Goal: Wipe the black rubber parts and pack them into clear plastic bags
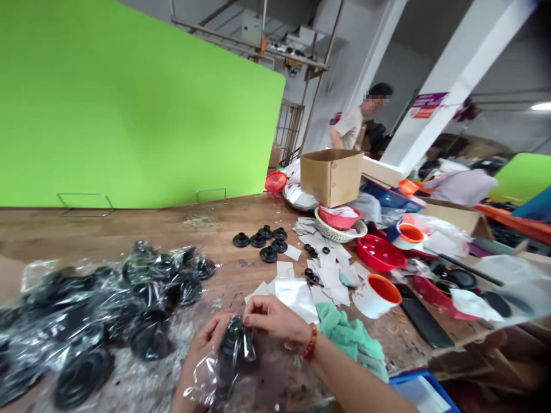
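Both my hands work at the near edge of the wooden table [129, 226]. My left hand [202, 355] is closed round a clear plastic bag [215, 373] with a black round part [232, 335] inside. My right hand [273, 318], with a red bead bracelet at the wrist, pinches the top of the same bag and part. To the left lies a heap of several bagged black parts [107, 310]. Several loose black parts [264, 241] stand further back on the table.
White paper slips and small bags [318, 275] are scattered right of my hands, by a green cloth [348, 335]. White cups with orange insides [376, 293], red bowls [379, 252], a white basket [340, 229] and a cardboard box [331, 175] stand beyond. A person [353, 123] stands behind.
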### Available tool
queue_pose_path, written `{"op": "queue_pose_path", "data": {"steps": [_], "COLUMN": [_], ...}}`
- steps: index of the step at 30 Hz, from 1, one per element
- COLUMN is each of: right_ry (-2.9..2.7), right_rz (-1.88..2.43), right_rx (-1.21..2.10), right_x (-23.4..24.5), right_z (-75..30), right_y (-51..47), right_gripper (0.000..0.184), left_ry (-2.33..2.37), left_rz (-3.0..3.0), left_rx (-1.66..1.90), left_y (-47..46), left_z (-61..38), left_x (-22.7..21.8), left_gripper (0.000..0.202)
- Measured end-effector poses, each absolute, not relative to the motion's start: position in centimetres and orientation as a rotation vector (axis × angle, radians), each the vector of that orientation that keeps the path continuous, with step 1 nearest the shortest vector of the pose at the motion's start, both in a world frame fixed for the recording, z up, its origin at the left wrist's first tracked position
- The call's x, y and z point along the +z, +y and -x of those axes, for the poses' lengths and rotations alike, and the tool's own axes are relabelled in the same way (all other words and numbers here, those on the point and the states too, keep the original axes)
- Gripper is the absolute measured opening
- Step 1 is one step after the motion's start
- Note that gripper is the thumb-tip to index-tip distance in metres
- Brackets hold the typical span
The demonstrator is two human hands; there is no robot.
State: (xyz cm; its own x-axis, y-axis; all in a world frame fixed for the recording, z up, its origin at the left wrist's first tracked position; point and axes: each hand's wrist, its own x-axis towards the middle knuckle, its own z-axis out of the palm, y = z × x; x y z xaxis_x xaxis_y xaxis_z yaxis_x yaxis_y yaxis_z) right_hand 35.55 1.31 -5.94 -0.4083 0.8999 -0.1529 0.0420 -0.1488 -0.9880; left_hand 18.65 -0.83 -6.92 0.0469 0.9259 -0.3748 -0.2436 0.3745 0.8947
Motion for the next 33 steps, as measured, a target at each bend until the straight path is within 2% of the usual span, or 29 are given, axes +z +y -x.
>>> {"op": "queue_pose_path", "data": {"steps": [3, 7, 8, 11, 14, 17, 19, 24, 28, 30, 33], "right_ry": [-1.397, -1.625, -1.659, -1.698, -1.858, -2.060, -2.114, -2.365, -2.303, -2.255, -2.149], "right_rz": [1.150, 1.262, 1.270, 1.200, 0.956, 0.783, 0.839, 0.838, 0.776, 1.046, 1.563], "right_rx": [1.657, 1.168, 1.132, 1.447, 1.697, 1.748, 1.763, 1.483, 1.596, 1.356, 0.708], "right_x": [-6.3, -6.0, -5.8, -4.8, -3.5, -2.4, -1.9, -0.7, -1.6, -3.0, -5.0], "right_z": [-35.2, -34.1, -34.0, -34.3, -35.4, -36.3, -36.5, -35.9, -35.1, -34.8, -34.9], "right_y": [1.4, 1.0, 0.9, 1.0, 1.3, 1.9, 2.3, 3.3, 5.6, 7.5, 10.7], "right_gripper": [0.024, 0.012, 0.011, 0.016, 0.019, 0.020, 0.022, 0.021, 0.025, 0.025, 0.020], "left_ry": [1.110, 1.010, 0.996, 0.918, 0.816, 0.896, 1.024, 0.993, 1.303, 1.465, 1.653], "left_rz": [-0.586, -0.358, -0.339, -0.505, -1.029, -1.554, -1.731, -1.801, -1.825, -1.881, -2.004], "left_rx": [1.055, 1.187, 1.186, 1.051, 0.768, 0.671, 0.740, 0.716, 0.644, 0.697, 0.785], "left_y": [-0.8, -0.5, -0.5, -0.4, -0.1, 0.2, 0.2, -0.2, 0.5, 1.0, 1.6], "left_z": [-18.8, -18.8, -18.6, -17.5, -15.8, -14.3, -13.8, -13.8, -13.5, -13.0, -12.2], "left_x": [-7.5, -8.3, -8.4, -7.8, -6.0, -3.7, -2.5, -1.8, -3.0, -3.9, -4.9], "left_gripper": [0.036, 0.025, 0.025, 0.023, 0.023, 0.016, 0.014, 0.014, 0.021, 0.024, 0.020]}}
